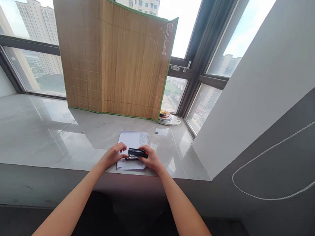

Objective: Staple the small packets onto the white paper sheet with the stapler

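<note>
A black stapler (pixel 136 152) with a red spot at its rear lies over the folded white paper (pixel 128 139). Its top arm is lifted apart from its base. My right hand (pixel 149 158) is closed around the rear end of the stapler. At the front end is my left hand (pixel 114 154), its fingers curved and apart, the thumb tip by the stapler's base; whether it touches cannot be made out. A printed patch shows on the upper right of the paper. Just beyond the paper lies a small dark strip (pixel 156 132).
A bamboo mat (pixel 124 62) with green edging stands upright against the window. Behind its right edge sits a stack of plates (pixel 168 118). The glossy tiled sill (pixel 45 140) ends at a front edge near my wrists. A white beaded cord (pixel 267 199) hangs at right.
</note>
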The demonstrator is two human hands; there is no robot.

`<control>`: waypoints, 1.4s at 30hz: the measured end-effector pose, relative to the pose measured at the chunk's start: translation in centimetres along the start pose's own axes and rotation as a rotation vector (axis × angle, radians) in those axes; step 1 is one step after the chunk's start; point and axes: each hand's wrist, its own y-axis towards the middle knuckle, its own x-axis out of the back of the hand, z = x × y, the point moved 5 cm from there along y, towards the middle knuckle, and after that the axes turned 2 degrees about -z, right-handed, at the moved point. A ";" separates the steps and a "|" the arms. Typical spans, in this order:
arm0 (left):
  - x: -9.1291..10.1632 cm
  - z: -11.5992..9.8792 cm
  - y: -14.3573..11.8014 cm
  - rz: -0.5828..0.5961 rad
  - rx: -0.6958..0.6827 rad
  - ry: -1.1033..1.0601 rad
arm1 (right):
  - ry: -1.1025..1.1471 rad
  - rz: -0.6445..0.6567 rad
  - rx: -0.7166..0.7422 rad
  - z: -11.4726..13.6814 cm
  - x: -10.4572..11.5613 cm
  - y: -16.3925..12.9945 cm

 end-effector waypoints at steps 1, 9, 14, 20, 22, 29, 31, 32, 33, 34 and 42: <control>-0.1 0.0 0.0 0.012 0.003 0.003 | -0.019 -0.005 -0.006 0.1 0.1 -0.1; -1.0 0.5 0.4 0.089 -0.005 0.185 | -0.075 -0.038 -0.121 -0.4 0.3 -0.8; -1.4 1.3 0.3 0.113 0.031 0.209 | -0.108 -0.189 -0.238 -2.1 5.6 -3.1; -1.4 1.0 0.4 0.104 0.025 0.178 | -0.089 -0.267 -0.295 -4.3 13.3 -6.3; -1.3 0.7 0.6 0.097 0.018 0.169 | -0.103 -0.222 -0.250 -4.4 13.4 -5.9; -1.3 0.1 0.5 0.103 0.010 0.119 | -0.147 -0.083 -0.149 -4.1 10.2 -2.1; -1.0 -0.1 0.3 0.103 0.005 0.125 | -0.165 -0.062 -0.112 -3.9 9.9 -1.6; -0.9 -0.3 0.3 0.104 0.000 0.145 | -0.187 -0.058 -0.090 -3.8 9.8 -1.6; -0.8 -0.6 0.4 0.106 -0.008 0.175 | -0.219 -0.059 -0.068 -3.7 9.8 -1.6; -0.7 -0.9 0.7 0.104 -0.019 0.211 | -0.262 -0.060 -0.043 -3.6 9.8 -1.7; -5.6 -5.9 5.0 0.251 -0.092 0.212 | -0.694 -0.040 0.099 -2.0 8.3 -2.1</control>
